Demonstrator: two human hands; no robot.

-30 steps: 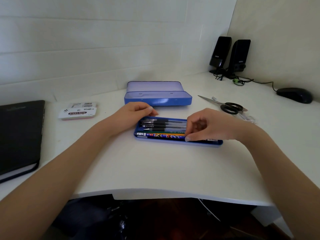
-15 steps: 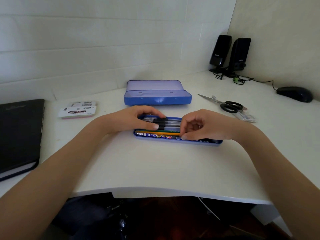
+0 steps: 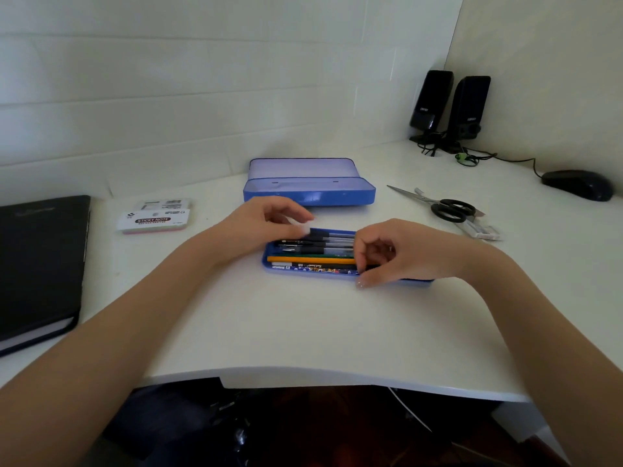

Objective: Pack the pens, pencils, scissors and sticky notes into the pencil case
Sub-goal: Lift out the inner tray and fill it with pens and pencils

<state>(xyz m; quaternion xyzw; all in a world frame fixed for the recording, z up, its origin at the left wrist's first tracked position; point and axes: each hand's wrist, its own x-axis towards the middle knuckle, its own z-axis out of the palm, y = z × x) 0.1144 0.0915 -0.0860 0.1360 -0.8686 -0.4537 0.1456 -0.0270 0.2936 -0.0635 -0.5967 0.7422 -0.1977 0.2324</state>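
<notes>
A shallow blue tray of pens and pencils sits mid-tabletop. The left hand hovers loosely curled, holding nothing; the right hand curls over the pencils, grip unclear. The light, stiff, roll-prone sticks look best pinched mid-shaft; scissors lie far right, sticky notes far left.

The bench is smooth matt white. The blue pencil case looks like glossy metal; the scissors have shiny metal blades and black plastic handles.
</notes>
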